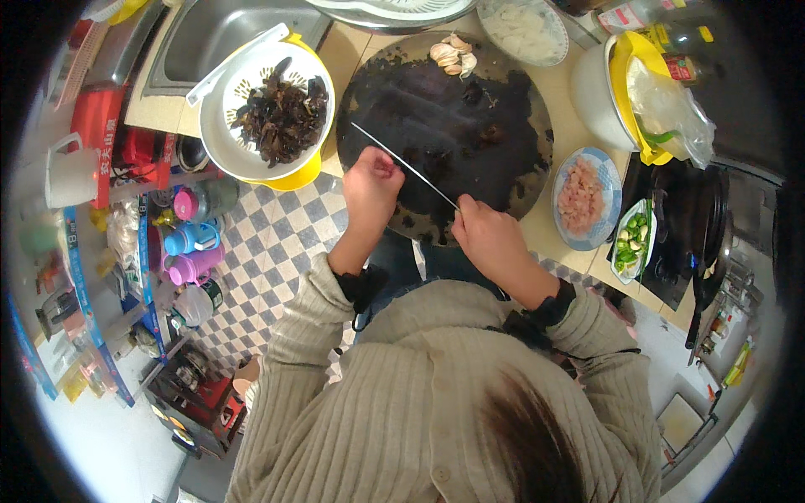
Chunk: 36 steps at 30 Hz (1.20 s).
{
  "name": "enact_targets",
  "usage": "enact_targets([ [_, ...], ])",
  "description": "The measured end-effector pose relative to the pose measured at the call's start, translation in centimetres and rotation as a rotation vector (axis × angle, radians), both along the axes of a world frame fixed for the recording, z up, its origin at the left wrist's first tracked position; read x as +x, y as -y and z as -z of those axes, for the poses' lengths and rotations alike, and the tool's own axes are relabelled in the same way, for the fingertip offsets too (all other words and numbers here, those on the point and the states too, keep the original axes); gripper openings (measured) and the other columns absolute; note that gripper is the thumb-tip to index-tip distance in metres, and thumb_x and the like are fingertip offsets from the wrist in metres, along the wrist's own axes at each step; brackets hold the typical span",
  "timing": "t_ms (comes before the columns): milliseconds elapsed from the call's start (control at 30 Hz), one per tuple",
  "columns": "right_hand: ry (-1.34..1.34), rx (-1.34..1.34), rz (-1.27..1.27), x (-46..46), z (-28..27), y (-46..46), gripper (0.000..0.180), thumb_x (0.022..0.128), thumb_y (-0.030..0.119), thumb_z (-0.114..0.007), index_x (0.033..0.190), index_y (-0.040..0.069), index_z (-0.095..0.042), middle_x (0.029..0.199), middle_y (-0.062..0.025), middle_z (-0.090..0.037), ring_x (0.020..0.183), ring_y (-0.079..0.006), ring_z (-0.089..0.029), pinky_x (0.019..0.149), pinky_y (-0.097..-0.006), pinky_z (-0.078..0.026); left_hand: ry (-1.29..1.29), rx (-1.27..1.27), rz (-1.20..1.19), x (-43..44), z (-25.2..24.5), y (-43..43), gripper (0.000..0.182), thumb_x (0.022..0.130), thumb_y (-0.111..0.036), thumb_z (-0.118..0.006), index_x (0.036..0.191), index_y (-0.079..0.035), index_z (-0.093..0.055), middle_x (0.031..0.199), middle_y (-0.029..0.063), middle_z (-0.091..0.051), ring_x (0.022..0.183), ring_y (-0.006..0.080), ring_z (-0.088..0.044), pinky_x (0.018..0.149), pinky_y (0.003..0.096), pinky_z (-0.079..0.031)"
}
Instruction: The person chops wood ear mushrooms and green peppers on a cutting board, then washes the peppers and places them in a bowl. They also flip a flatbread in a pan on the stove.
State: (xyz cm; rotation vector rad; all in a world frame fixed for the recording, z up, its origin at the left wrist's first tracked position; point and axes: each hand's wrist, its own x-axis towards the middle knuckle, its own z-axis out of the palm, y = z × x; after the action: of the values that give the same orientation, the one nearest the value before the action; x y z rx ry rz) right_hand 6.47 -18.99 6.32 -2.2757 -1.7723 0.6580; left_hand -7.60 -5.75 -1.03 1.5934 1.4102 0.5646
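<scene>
A round, dark, worn chopping board (503, 113) lies on the counter before me. My right hand (494, 236) grips the handle end of a kitchen knife (405, 165), whose blade shows as a thin line slanting across the board. My left hand (375, 188) is just left of the blade, fingers curled in over the near edge of the board. Whether something small sits in those fingers is hidden. Several unpeeled garlic cloves (445, 58) are heaped at the board's far edge.
Left of the board, a white colander (217, 135) holds dark wood ear fungus (283, 116), near a steel sink (188, 56). Rightward are a plate of diced raw meat (582, 198), a dish of cut green peppers (632, 242), a black wok (710, 270) and a pot (594, 100).
</scene>
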Motion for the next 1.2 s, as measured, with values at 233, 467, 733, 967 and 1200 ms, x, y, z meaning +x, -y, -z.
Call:
enact_targets([
  [233, -0.161, 0.043, 0.310, 4.0, -4.2, 3.2, 0.018, 0.089, 0.017, -0.058, 0.085, 0.001, -0.051, 0.072, -0.0215, -0.061, 0.069, -0.0417, -0.061, 0.058, -0.0492, -0.047, 0.045, 0.064, 0.347, 1.6, -2.7, -1.4, 0.006, 0.079, -0.008, -0.069, 0.084, -0.007, -0.067, 0.075, 0.0118, -0.068, 0.070, 0.0263, -0.068, 0.064, 0.0352, -0.052],
  [467, -0.125, 0.193, 0.537, 6.8, -5.7, 6.1, 0.017, 0.089, 0.014, -0.059, 0.088, -0.002, -0.053, 0.072, -0.0228, -0.061, 0.067, -0.0411, -0.061, 0.057, -0.0453, -0.046, -0.256, 0.271, 0.473, 12.7, -3.1, -6.6, 0.016, 0.077, -0.017, -0.072, 0.089, -0.008, -0.069, 0.083, 0.0131, -0.069, 0.080, 0.0318, -0.067, 0.070, 0.0405, -0.052],
  [733, -0.173, 0.176, 0.577, 7.2, -5.4, 7.8, 0.016, 0.089, 0.014, -0.059, 0.088, -0.001, -0.053, 0.068, -0.0213, -0.060, 0.064, -0.0397, -0.061, 0.054, -0.0441, -0.045, -0.085, 0.171, 0.493, 12.3, -2.7, -7.7, 0.028, 0.069, -0.021, -0.078, 0.089, -0.006, -0.067, 0.084, 0.0130, -0.068, 0.081, 0.0318, -0.067, 0.073, 0.0393, -0.053],
  [967, -0.228, 0.149, 0.363, 5.7, -4.2, 4.2, 0.016, 0.088, 0.014, -0.060, 0.085, 0.000, -0.052, 0.066, -0.0208, -0.058, 0.063, -0.0400, -0.060, 0.054, -0.0454, -0.045, -0.137, 0.265, 0.495, -0.9, -4.6, -2.5, 0.025, 0.076, -0.008, -0.075, 0.099, -0.005, -0.068, 0.089, 0.0094, -0.064, 0.076, 0.0225, -0.065, 0.068, 0.0315, -0.053],
  [1200, -0.185, 0.092, 0.079, 2.5, -2.9, 0.7, 0.014, 0.087, 0.014, -0.060, 0.083, 0.003, -0.052, 0.073, -0.0179, -0.062, 0.064, -0.0384, -0.060, 0.055, -0.0468, -0.047, -0.037, 0.524, 0.271, -3.0, -1.2, 1.6, 0.023, 0.073, -0.008, -0.075, 0.094, -0.004, -0.066, 0.096, 0.0104, -0.063, 0.088, 0.0295, -0.062, 0.077, 0.0359, -0.052],
])
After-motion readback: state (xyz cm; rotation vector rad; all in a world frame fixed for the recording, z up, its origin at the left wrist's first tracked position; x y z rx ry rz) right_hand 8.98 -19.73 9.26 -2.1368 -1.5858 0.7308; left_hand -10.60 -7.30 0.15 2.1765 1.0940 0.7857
